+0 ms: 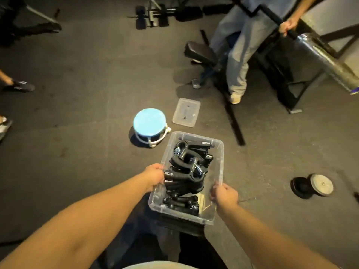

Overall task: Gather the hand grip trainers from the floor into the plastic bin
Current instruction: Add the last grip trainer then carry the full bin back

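The bin [221, 152], clear plastic, is held at both long sides in front of the wearer. Its left rim is gripped by the left hand [155, 176], with the fingers curled over the edge. Its right rim, nearer the wearer's end, is gripped in the same way by the right hand [224, 193]. The trainers [186, 171] are piled inside the bin: black handles with metal springs, heaped from the far end to the near end and lying across one another. Whether the bin is lifted clear or rests on the dark shape under its near end cannot be told.

A clear lid [186, 112] is seen flat on the floor [87, 94] just beyond the bin. A low stool [149, 122] with a round blue seat is placed left of the lid, near the bin's far left corner. Two round plates [321, 184], one grey and one black, are laid touching each other well to the right. Farther off, a bench [200, 50] is straddled by a person [237, 61] in pale jeans, by whom a dark bar [272, 16] is held.
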`<act>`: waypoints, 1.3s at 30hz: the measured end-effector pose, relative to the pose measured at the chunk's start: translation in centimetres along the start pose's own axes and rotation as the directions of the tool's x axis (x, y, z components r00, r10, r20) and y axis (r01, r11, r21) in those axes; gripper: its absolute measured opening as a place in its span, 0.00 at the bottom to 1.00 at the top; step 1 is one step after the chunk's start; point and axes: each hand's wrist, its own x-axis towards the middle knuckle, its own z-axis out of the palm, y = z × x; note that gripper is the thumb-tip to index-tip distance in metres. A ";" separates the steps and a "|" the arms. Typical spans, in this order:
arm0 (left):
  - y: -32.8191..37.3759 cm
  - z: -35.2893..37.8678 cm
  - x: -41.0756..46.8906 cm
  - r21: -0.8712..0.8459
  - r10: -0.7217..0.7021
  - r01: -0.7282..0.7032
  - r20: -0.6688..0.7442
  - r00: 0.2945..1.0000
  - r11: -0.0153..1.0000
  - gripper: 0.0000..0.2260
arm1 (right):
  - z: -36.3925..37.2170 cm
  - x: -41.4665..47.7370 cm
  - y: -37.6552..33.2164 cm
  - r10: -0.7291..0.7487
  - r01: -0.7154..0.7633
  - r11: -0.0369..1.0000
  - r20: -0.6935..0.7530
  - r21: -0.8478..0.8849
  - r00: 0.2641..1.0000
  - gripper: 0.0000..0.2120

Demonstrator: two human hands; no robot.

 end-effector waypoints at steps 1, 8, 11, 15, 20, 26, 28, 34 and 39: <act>2.4 0.8 2.2 0.042 0.003 -0.004 0.014 1.000 0.999 0.19 | -0.1 2.2 -1.2 0.015 -0.014 1.000 -0.023 0.025 1.000 0.07; 16.5 9.6 16.5 0.374 0.099 -0.181 0.229 0.968 0.909 0.18 | -1.0 15.1 -5.9 0.277 -0.195 0.923 -0.221 0.331 0.935 0.14; 20.1 13.5 21.4 0.435 0.090 -0.243 0.343 0.935 0.867 0.27 | -0.8 18.7 -5.8 0.400 -0.232 0.832 -0.254 0.504 0.881 0.10; 21.8 18.6 27.3 0.524 0.083 -0.365 0.485 0.870 0.769 0.25 | 0.9 22.9 -3.3 0.502 -0.169 0.730 -0.352 0.662 0.790 0.07; 18.7 22.8 34.5 0.582 0.060 -0.480 0.595 0.802 0.656 0.23 | 4.7 27.7 2.8 0.616 -0.115 0.629 -0.402 0.769 0.677 0.09; 10.2 27.0 44.7 0.594 0.011 -0.475 0.618 0.786 0.650 0.22 | 9.6 36.6 12.2 0.655 -0.075 0.602 -0.437 0.795 0.616 0.07; 7.3 28.9 48.7 0.597 0.005 -0.476 0.620 0.784 0.645 0.21 | 10.5 40.5 15.3 0.630 -0.052 0.617 -0.454 0.785 0.630 0.08; 1.4 33.6 57.9 0.514 0.025 -0.525 0.698 0.715 0.679 0.27 | 12.9 49.4 23.1 0.582 0.010 0.664 -0.525 0.748 0.621 0.09; -1.5 35.6 62.7 0.463 0.059 -0.572 0.741 0.669 0.677 0.22 | 13.6 54.0 27.3 0.519 0.115 0.676 -0.581 0.728 0.627 0.09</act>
